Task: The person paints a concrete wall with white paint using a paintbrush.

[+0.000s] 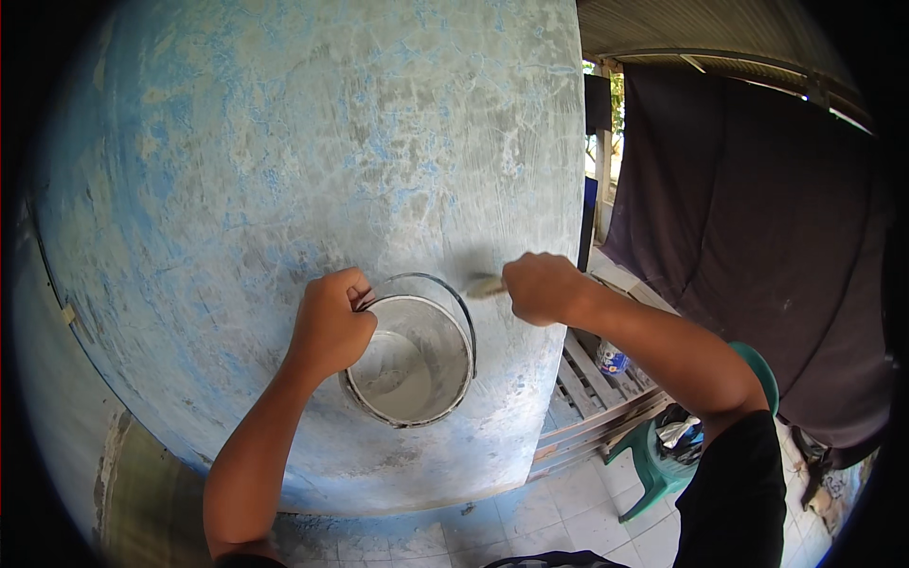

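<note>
Hands: left hand (336, 322) gripping bucket (447, 348) | right hand (544, 290) gripping brush (486, 287) | labelled blue-white container (612, 360)

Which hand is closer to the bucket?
Left. The left hand holds the bucket at its upper-left edge; the right hand is away to its right, a bit higher, with a brush.

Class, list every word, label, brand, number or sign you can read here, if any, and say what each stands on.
Readable text: none.
Blue-and-white container on the bench: its printed markings are too small and blurred to read.
Bucket and wall: no lettering to be seen.
</note>
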